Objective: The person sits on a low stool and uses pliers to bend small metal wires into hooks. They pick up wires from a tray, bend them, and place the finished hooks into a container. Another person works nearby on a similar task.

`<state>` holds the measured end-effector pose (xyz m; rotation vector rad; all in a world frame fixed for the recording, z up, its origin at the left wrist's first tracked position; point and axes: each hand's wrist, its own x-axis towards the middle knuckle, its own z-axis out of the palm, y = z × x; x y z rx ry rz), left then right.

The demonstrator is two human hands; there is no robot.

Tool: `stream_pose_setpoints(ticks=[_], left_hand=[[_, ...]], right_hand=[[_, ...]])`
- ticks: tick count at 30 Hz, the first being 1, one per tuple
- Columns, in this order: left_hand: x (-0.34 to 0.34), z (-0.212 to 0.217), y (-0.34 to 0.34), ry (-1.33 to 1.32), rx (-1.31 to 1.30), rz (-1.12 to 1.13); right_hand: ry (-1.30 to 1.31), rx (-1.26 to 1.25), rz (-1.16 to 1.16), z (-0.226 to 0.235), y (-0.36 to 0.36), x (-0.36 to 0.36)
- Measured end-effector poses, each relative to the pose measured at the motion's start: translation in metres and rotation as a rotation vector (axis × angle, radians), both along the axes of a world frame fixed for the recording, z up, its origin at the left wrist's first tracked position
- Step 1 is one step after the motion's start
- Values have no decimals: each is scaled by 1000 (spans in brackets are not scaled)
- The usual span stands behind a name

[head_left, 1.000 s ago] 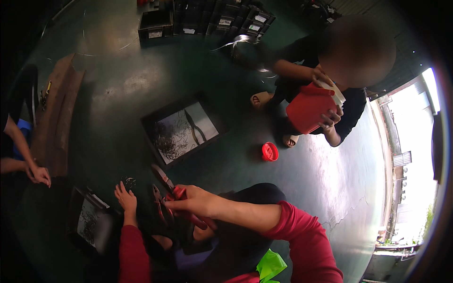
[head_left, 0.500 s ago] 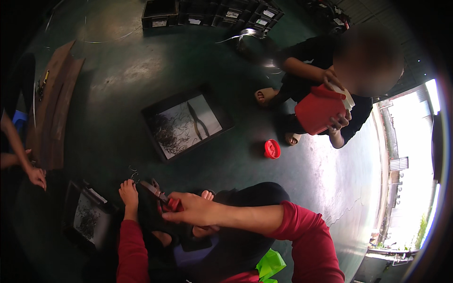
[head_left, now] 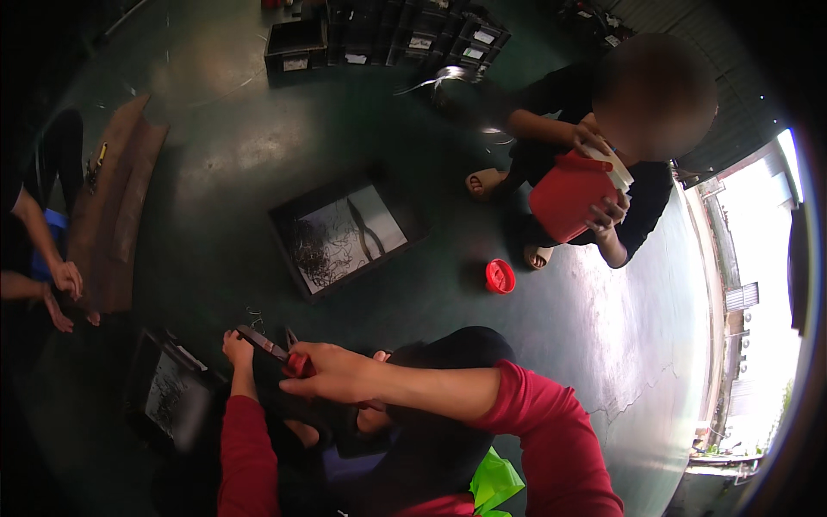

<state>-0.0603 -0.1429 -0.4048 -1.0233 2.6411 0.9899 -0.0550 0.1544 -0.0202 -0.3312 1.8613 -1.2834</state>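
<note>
My left hand (head_left: 238,348) is closed at the lower left, its fingertips pinched together. A small bent wire piece (head_left: 253,317) shows just beyond them and seems to be held there; the grip itself is too small to make out fully. My right hand (head_left: 332,372) wraps round the red handles of a pair of shears (head_left: 269,344). Their dark blades are spread apart, with one tip against or very near my left fingers. Beside my left forearm stands a black tray (head_left: 175,398) with a pale bottom and dark wire pieces in it.
Ahead lies a larger black tray (head_left: 338,277) holding many thin dark pieces and two longer strips. A red cup-like lid (head_left: 500,277) sits on the floor. A person at right tilts a red container (head_left: 564,202). Another person's hands (head_left: 67,284) are left, by a brown board (head_left: 108,215). Black crates (head_left: 295,50) stand behind.
The shears have moved left and their blade now reaches my left fingers. My left fingers look more tightly closed. The hands of the person at left have come together. The view has shifted slightly.
</note>
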Motion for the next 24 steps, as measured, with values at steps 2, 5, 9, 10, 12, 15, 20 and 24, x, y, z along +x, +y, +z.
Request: stream_pose_setpoints(ticks=[2,5,9,10,12,15,20,24], left_hand=[[7,11,3,-68,-10,-31],[17,40,12,60,-16,54],[33,82,36,168,803,447],[35,94,45,261,893,412],[40,120,66,355,1036,415],[35,165,86,397,1040,329],[18,228,97,538,853,180],[22,272,106,613,913,113]], right_hand=[[-4,-2,11,1,-2,0],[0,-24,6,-2,-3,-3],[37,14,-20,-6,-2,-12],[56,23,-9,-6,-2,-15],[72,68,19,-4,2,-20],[155,50,-9,6,12,-24],[265,75,-23,32,30,-34],[305,127,-23,38,27,-45]])
